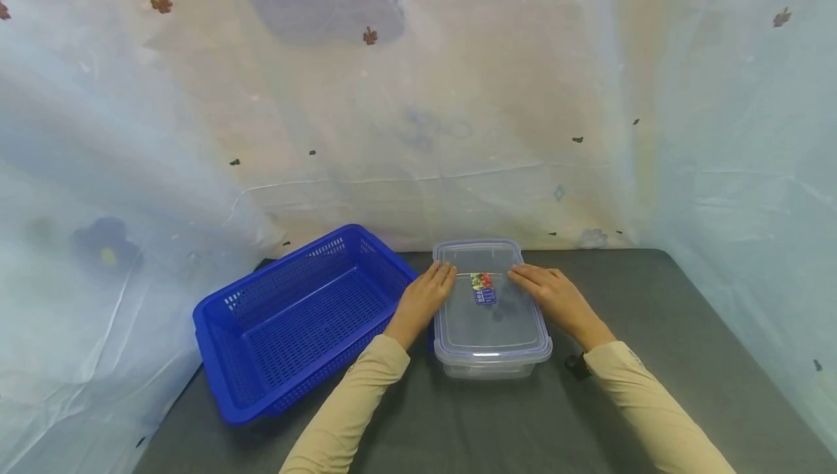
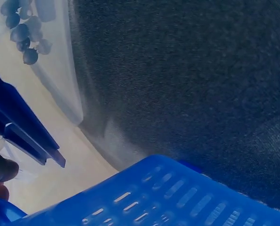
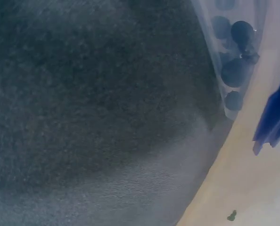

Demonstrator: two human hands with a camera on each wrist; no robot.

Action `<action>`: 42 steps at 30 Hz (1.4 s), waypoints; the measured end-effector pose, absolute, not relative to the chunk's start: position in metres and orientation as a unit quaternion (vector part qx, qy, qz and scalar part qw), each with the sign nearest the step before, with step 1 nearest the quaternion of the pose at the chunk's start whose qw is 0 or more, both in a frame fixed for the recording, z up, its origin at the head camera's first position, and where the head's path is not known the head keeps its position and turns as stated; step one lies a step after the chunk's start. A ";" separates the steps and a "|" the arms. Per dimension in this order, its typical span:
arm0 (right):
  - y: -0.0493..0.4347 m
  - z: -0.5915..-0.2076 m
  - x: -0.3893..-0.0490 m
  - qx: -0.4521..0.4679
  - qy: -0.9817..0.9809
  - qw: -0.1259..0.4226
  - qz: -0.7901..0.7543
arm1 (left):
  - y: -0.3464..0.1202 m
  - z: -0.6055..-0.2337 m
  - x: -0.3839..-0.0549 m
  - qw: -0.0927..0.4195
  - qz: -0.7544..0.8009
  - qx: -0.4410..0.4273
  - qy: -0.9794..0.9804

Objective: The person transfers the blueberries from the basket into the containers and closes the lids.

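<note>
A clear plastic storage box (image 1: 487, 371) stands on the dark tabletop, covered by a see-through lid (image 1: 493, 328) with a bluish rim. My left hand (image 1: 421, 299) rests with extended fingers on the lid's left edge. On the opposite edge lies my right hand (image 1: 562, 299), its fingers pointing inward across the lid. A colourful label (image 1: 482, 288) sits between the hands. Both wrist views show dark round shapes (image 2: 20, 33) on or behind the box wall; which, I cannot tell. Blurred fingertips (image 2: 1, 169) enter the left wrist view beside a blue rim strip (image 2: 22, 120).
A blue perforated plastic basket (image 1: 314, 328) stands left of the box, turned at an angle, close to my left forearm. Dark cloth (image 1: 660, 314) covers the table. Patterned pale sheeting (image 1: 458, 132) hangs behind and at both sides. A dark band (image 1: 578, 366) is at my right wrist.
</note>
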State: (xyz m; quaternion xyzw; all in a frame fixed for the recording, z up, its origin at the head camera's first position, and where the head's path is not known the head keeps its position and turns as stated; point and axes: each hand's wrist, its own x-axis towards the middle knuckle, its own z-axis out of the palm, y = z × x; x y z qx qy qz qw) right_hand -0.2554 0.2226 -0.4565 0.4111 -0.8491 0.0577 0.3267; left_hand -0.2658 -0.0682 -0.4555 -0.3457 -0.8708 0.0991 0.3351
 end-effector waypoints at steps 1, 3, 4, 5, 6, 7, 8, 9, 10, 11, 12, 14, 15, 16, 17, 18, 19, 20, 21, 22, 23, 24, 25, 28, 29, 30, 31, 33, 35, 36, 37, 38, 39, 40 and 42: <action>0.223 -0.457 -0.255 0.412 -0.850 0.324 0.058 | -0.068 -0.456 -0.266 0.330 0.099 -0.345 -0.873; 0.223 -0.458 -0.255 0.412 -0.852 0.319 0.058 | -0.068 -0.454 -0.265 0.319 0.104 -0.344 -0.877; 0.223 -0.458 -0.255 0.411 -0.853 0.315 0.059 | -0.068 -0.454 -0.265 0.314 0.106 -0.343 -0.879; 0.224 -0.458 -0.254 0.411 -0.855 0.310 0.061 | -0.068 -0.453 -0.265 0.310 0.107 -0.342 -0.881; 0.224 -0.458 -0.254 0.409 -0.857 0.305 0.065 | -0.068 -0.452 -0.265 0.304 0.104 -0.343 -0.883; 0.224 -0.458 -0.255 0.408 -0.858 0.303 0.069 | -0.069 -0.451 -0.265 0.298 0.097 -0.343 -0.886; 0.224 -0.458 -0.255 0.407 -0.858 0.303 0.077 | -0.069 -0.449 -0.264 0.290 0.088 -0.341 -0.890; 0.224 -0.458 -0.255 0.406 -0.857 0.305 0.088 | -0.070 -0.447 -0.262 0.283 0.071 -0.339 -0.894; 0.224 -0.458 -0.256 0.406 -0.854 0.309 0.103 | -0.072 -0.446 -0.259 0.277 0.051 -0.337 -0.898; 0.224 -0.458 -0.255 0.403 -0.852 0.312 0.122 | -0.073 -0.445 -0.256 0.273 0.026 -0.337 -0.901; 0.224 -0.458 -0.254 0.396 -0.851 0.315 0.144 | -0.075 -0.443 -0.252 0.267 -0.004 -0.335 -0.903; 0.225 -0.458 -0.250 0.371 -0.851 0.320 0.191 | -0.078 -0.438 -0.240 0.262 -0.066 -0.328 -0.905; 0.226 -0.458 -0.247 0.353 -0.853 0.317 0.218 | -0.079 -0.437 -0.235 0.262 -0.100 -0.324 -0.903; 0.226 -0.458 -0.243 0.330 -0.857 0.310 0.246 | -0.080 -0.436 -0.229 0.262 -0.133 -0.320 -0.901; 0.226 -0.458 -0.238 0.301 -0.863 0.300 0.273 | -0.081 -0.435 -0.223 0.261 -0.169 -0.314 -0.897; 0.225 -0.458 -0.234 0.271 -0.869 0.284 0.302 | -0.082 -0.435 -0.217 0.258 -0.206 -0.306 -0.893; 0.224 -0.458 -0.229 0.241 -0.872 0.262 0.336 | -0.082 -0.437 -0.212 0.257 -0.238 -0.297 -0.888; 0.222 -0.458 -0.224 0.210 -0.874 0.233 0.370 | -0.083 -0.439 -0.208 0.257 -0.267 -0.287 -0.883; 0.221 -0.459 -0.220 0.180 -0.873 0.199 0.408 | -0.083 -0.443 -0.203 0.256 -0.297 -0.276 -0.877; 0.218 -0.459 -0.217 0.153 -0.868 0.161 0.445 | -0.083 -0.447 -0.199 0.251 -0.324 -0.265 -0.873; 0.216 -0.460 -0.214 0.126 -0.861 0.122 0.478 | -0.084 -0.451 -0.195 0.244 -0.347 -0.252 -0.870; 0.214 -0.461 -0.211 0.101 -0.852 0.081 0.508 | -0.084 -0.456 -0.191 0.235 -0.364 -0.234 -0.870; 0.211 -0.462 -0.210 0.079 -0.842 0.046 0.531 | -0.084 -0.461 -0.188 0.220 -0.379 -0.212 -0.874; 0.204 -0.468 -0.206 0.036 -0.798 -0.037 0.600 | -0.083 -0.473 -0.181 0.152 -0.432 -0.139 -0.878; 0.203 -0.470 -0.206 0.026 -0.781 -0.054 0.622 | -0.082 -0.476 -0.180 0.125 -0.449 -0.114 -0.877; 0.201 -0.472 -0.205 0.018 -0.763 -0.067 0.643 | -0.082 -0.479 -0.180 0.100 -0.467 -0.092 -0.873; 0.200 -0.474 -0.206 0.012 -0.742 -0.076 0.666 | -0.081 -0.482 -0.180 0.078 -0.487 -0.070 -0.867; 0.199 -0.478 -0.206 0.005 -0.707 -0.085 0.702 | -0.079 -0.487 -0.184 0.045 -0.529 -0.043 -0.846; 0.200 -0.481 -0.206 0.005 -0.686 -0.090 0.722 | -0.076 -0.491 -0.189 0.019 -0.573 -0.026 -0.819; 0.201 -0.482 -0.207 0.005 -0.682 -0.091 0.726 | -0.074 -0.493 -0.192 0.010 -0.593 -0.023 -0.805; 0.202 -0.483 -0.207 0.002 -0.678 -0.091 0.729 | -0.071 -0.495 -0.194 -0.001 -0.610 -0.017 -0.792; 0.204 -0.484 -0.207 0.000 -0.677 -0.090 0.730 | -0.069 -0.496 -0.197 -0.010 -0.628 -0.015 -0.778; 0.206 -0.484 -0.207 -0.005 -0.675 -0.090 0.732 | -0.066 -0.497 -0.199 -0.019 -0.644 -0.012 -0.765; 0.209 -0.484 -0.208 -0.009 -0.675 -0.089 0.732 | -0.064 -0.497 -0.201 -0.022 -0.653 -0.008 -0.757; 0.213 -0.483 -0.209 -0.019 -0.672 -0.083 0.736 | -0.060 -0.498 -0.205 -0.017 -0.669 -0.002 -0.743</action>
